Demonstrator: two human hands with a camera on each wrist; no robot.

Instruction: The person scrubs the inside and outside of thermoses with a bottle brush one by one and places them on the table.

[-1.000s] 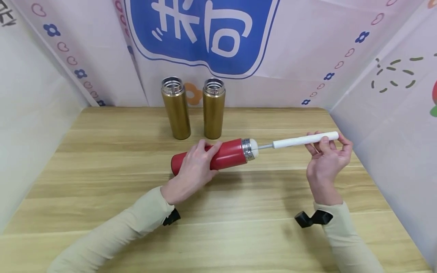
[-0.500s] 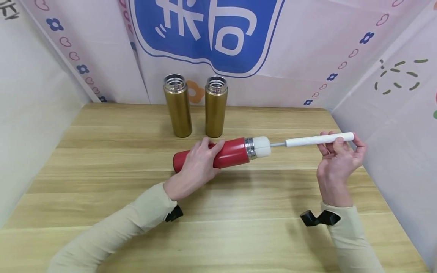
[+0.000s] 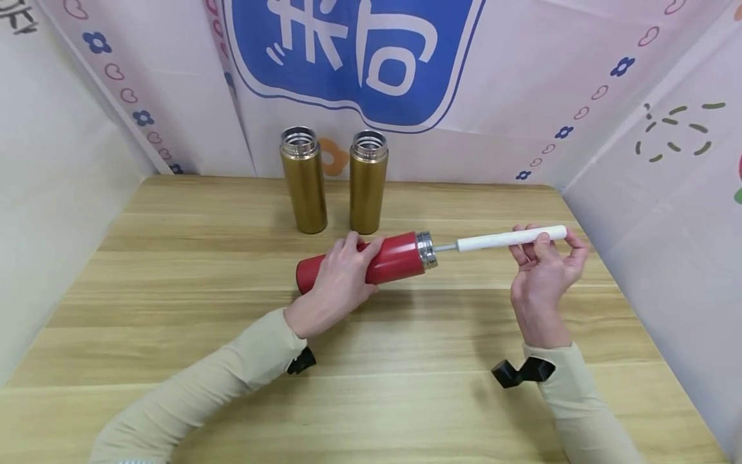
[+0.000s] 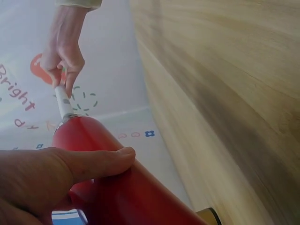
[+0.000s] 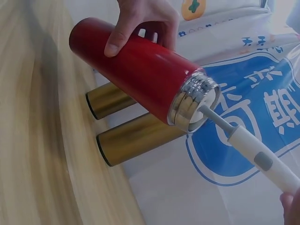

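My left hand (image 3: 339, 277) grips a red thermos flask (image 3: 397, 259) round its body, holding it on its side with the steel mouth (image 5: 194, 101) toward the right. Fingers and thumb of my right hand (image 3: 542, 277) pinch the white handle of a bottle brush (image 3: 504, 239) near its end. The brush's grey shaft runs into the flask's mouth. Its white sponge head (image 5: 209, 99) sits inside, just showing within the rim in the right wrist view. In the left wrist view my left thumb (image 4: 105, 161) lies along the red wall.
Two gold flasks without lids, a left one (image 3: 305, 187) and a right one (image 3: 367, 187), stand upright at the back of the wooden table (image 3: 406, 386). Behind them hangs a printed cloth (image 3: 475, 151), with white walls on both sides.
The brush is first drawn out to the right, its white sponge showing outside the mouth, then pushed back left into the flask by my right hand. My left hand keeps its grip.
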